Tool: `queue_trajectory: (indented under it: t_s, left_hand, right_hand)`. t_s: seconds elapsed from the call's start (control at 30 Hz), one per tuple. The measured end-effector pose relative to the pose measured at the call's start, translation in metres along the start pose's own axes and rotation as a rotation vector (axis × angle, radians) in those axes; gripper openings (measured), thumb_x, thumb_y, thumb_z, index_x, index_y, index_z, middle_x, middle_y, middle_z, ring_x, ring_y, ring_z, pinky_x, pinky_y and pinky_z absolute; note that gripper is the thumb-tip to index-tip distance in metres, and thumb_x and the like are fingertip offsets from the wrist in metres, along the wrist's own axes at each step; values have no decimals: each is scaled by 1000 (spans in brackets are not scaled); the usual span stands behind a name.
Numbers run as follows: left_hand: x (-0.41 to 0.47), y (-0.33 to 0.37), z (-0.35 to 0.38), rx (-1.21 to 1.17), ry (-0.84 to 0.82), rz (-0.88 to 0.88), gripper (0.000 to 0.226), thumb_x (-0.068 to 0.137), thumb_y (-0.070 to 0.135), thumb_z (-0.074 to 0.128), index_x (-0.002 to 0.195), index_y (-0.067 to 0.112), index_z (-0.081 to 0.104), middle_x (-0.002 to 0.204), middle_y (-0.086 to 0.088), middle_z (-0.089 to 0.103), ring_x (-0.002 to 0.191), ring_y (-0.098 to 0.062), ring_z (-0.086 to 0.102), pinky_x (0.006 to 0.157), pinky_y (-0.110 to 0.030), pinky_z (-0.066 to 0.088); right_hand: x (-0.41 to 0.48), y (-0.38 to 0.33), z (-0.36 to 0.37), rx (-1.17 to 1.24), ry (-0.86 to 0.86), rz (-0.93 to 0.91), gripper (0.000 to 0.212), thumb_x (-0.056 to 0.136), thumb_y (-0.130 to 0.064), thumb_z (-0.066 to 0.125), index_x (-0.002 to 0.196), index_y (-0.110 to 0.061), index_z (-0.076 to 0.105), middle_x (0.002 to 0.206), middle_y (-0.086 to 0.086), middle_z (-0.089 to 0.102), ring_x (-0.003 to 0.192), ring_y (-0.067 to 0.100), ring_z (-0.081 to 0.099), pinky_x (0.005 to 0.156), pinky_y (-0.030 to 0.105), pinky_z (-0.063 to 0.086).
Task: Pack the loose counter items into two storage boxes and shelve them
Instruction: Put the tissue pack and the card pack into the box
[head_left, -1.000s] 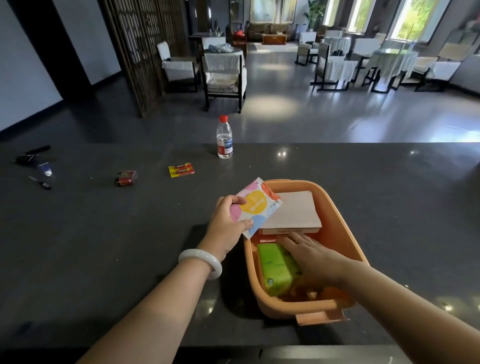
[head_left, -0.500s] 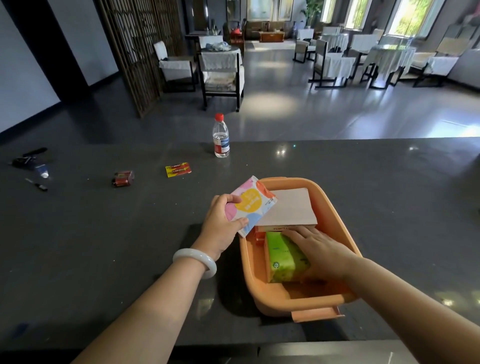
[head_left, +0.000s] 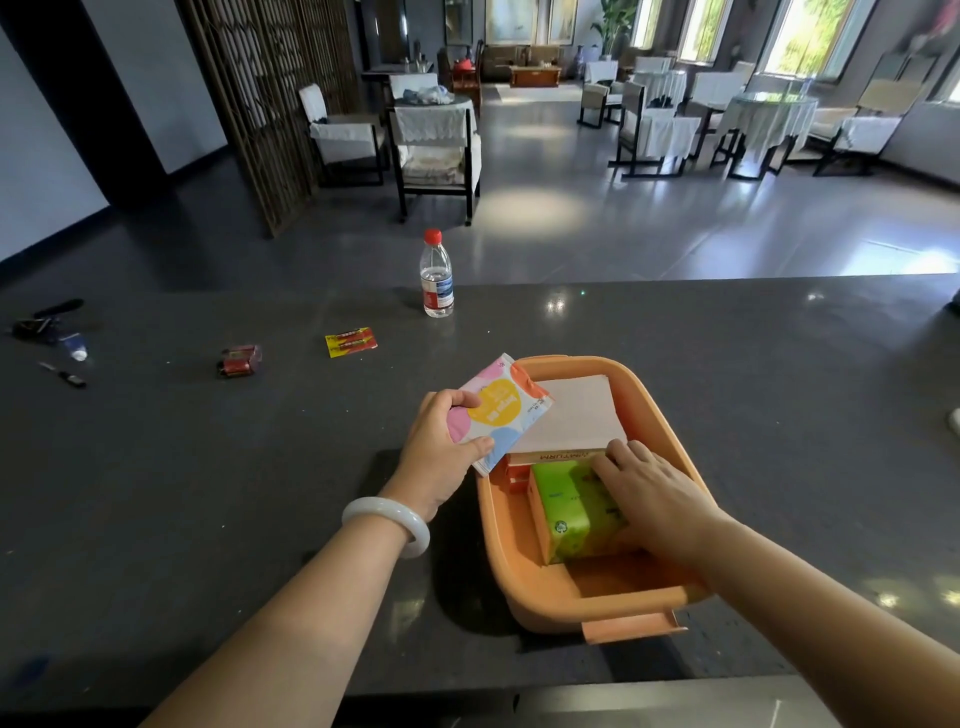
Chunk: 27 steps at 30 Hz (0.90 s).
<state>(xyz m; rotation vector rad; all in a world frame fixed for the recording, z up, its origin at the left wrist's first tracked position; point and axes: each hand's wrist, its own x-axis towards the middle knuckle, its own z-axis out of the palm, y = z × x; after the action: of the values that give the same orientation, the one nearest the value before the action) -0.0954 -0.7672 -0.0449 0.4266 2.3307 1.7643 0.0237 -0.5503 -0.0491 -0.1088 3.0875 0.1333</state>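
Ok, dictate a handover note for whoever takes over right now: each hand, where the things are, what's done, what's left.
Left hand holds the colourful packet above the orange box's far-left rim. Right hand lies on the green tissue pack inside the box; its grip is hidden. A white-topped carton sits at the box's far end.
Done: carton and green pack in.
Left: drop in the packet, then gather the water bottle, yellow sachet, red pack and small items far left. No second box or shelf in view.
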Motion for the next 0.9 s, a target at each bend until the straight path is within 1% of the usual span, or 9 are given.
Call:
queue_trajectory:
  t_s: [0.07,0.17,0.23,0.37,0.47,0.53,0.67,0.8,0.9]
  left_hand:
    - [-1,1,0,13,-2,-1,37,86,6,70,111,29,54,124,6,48,112,-11,58,70,-21,59]
    - [-2,2,0,26,-5,6,37,86,5,70,111,28,54,123,7,48,111,-10,57,66,-16,56]
    - [-2,4,0,33,-8,3,38,87,5,70,112,27,54,123,9,47,110,-9,57,62,-13,54]
    - [-3,5,-1,62,-18,1,38,87,6,70,112,29,53,123,10,45,108,-7,54,61,-13,52]
    - [0,7,-2,109,-34,14,41,83,3,72,110,29,55,121,9,45,112,-8,49,70,-12,48]
    - [5,12,-1,115,-66,28,41,81,2,74,109,28,57,120,9,46,113,-9,51,78,-17,50]
    - [20,26,9,176,-206,31,42,77,-2,74,108,22,61,123,3,49,112,-14,53,80,-23,51]
    - [42,30,25,246,-315,19,43,69,-1,78,101,25,66,120,-3,56,102,-16,58,85,-29,52]
    - [55,29,32,333,-397,-31,42,69,7,80,96,35,65,119,1,56,103,-16,59,92,-37,53]
  right_hand:
    - [0,0,0,-24,-11,9,59,87,-48,59,136,-25,35,130,-5,41,110,13,41,102,27,36]
    - [0,0,-3,-33,-63,14,76,77,-59,65,137,-23,35,130,-5,41,112,13,41,104,28,36]
    - [-2,-1,-8,-7,-82,12,79,76,-65,64,137,-24,36,130,-7,41,112,11,41,103,27,36]
    - [-4,0,-26,152,4,96,52,87,-56,57,128,-25,48,119,-10,51,104,7,47,93,23,44]
    - [0,6,-34,226,168,184,42,91,-49,56,125,-26,52,119,-11,54,109,10,50,89,25,46]
    - [5,13,-34,253,254,203,44,91,-45,59,128,-23,51,125,-10,51,114,14,46,89,28,44]
    - [20,27,-27,274,314,156,53,88,-38,65,135,-23,47,132,-8,47,118,20,42,94,32,41]
    - [33,38,-11,295,223,106,64,84,-56,62,140,-30,45,133,-8,47,123,21,40,104,34,34]
    - [41,44,-2,213,151,117,68,85,-57,59,145,-35,37,142,-8,40,133,19,29,110,35,23]
